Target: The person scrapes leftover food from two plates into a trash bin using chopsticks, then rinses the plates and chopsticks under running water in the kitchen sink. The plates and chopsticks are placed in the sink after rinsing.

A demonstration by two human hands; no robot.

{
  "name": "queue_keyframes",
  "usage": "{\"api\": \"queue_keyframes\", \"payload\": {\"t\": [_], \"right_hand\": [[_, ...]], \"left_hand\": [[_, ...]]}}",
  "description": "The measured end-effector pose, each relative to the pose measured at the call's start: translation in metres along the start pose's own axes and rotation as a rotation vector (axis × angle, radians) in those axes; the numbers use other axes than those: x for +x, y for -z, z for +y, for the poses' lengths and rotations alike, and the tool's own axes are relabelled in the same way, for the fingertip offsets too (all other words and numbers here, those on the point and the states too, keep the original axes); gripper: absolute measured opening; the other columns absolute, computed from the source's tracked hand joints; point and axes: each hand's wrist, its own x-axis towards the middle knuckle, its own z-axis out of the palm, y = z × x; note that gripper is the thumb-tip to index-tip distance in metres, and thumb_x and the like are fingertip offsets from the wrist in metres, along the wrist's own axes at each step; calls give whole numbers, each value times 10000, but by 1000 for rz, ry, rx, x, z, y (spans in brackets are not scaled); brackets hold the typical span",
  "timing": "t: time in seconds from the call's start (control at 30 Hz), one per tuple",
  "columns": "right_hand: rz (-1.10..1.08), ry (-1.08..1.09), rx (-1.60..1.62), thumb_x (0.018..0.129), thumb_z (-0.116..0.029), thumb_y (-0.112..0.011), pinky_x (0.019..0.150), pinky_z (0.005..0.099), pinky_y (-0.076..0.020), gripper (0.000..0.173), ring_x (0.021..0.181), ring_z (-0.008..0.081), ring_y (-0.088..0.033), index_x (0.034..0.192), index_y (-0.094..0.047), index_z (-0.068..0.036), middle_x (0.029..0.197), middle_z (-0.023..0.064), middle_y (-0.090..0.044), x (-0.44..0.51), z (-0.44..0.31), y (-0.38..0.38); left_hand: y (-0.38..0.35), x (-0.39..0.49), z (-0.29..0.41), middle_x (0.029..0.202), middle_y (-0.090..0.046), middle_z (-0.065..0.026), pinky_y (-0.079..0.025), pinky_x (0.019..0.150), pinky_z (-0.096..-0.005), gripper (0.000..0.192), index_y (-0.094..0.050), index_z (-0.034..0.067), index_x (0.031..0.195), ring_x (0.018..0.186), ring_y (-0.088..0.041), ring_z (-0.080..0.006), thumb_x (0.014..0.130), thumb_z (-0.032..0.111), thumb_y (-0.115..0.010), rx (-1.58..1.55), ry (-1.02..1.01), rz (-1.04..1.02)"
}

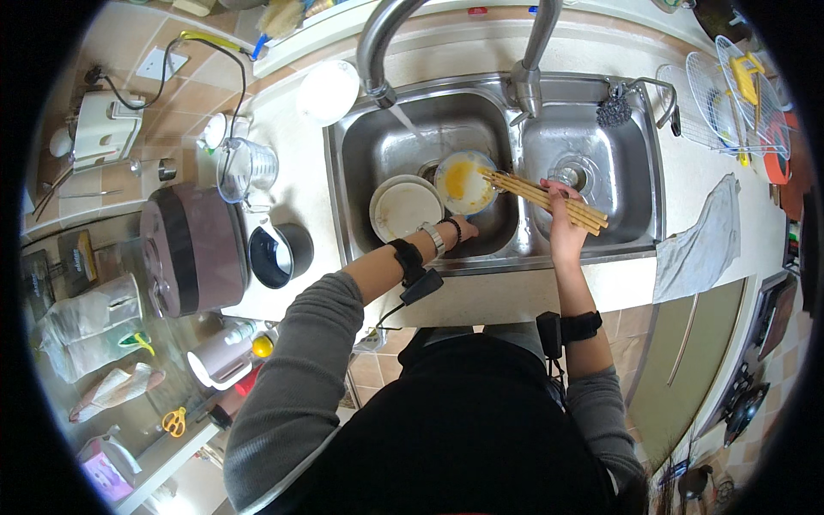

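My right hand [564, 209] grips a bundle of wooden chopsticks [547, 196] over the sink divider; their far ends reach over a bowl with yellow residue [467, 187] in the left basin. My left hand [468, 229] is low in that basin at the bowl's near edge; its fingers are partly hidden, so whether it holds anything is unclear. Left of it lie stacked pale dishes [407, 209]. Water runs from the steel faucet [380, 90] into the left basin [367, 138]. A clear glass item [570, 174] rests by the right basin's drain.
A white dish [328, 93] stands behind the left basin. On the left counter are a measuring jug [248, 170], a dark pot [280, 255] and a rice cooker [193, 251]. To the right are a steel scourer [613, 111], a grey cloth [698, 241] and a wire rack [702, 122].
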Motion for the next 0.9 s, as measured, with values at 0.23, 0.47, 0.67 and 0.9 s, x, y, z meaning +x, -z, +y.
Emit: {"api": "queue_keyframes", "payload": {"t": [0.23,0.47,0.67,0.9], "right_hand": [[0,-19,3,876,-102,-509,798,243,-439,145,880,129,-561,927,-586,9,969,88,-617,-1,-4,8],[-18,-47,87,870,-68,-519,797,233,-432,134,846,116,-556,940,-593,20,922,88,-621,-3,-3,2],[-15,-48,134,870,-56,-514,801,233,-435,133,850,115,-558,943,-588,27,918,95,-624,-5,-6,2],[-15,-47,151,871,-38,-503,825,241,-432,124,881,130,-559,944,-575,32,967,106,-617,-6,-14,-3]], "left_hand": [[-9,23,4,586,-521,-80,-371,408,-332,297,-579,31,746,471,-489,-186,746,314,-667,-40,89,119],[4,44,-13,736,-565,-105,-487,703,-339,348,-540,12,881,709,-567,-220,770,323,-648,-458,235,-283],[-5,34,-15,817,-563,-88,-464,794,-381,319,-507,12,904,833,-560,-222,860,328,-493,-1295,262,-236],[16,21,3,663,-530,-59,-420,503,-298,296,-503,-4,896,563,-514,-174,902,258,-365,-1330,350,-350]]}}
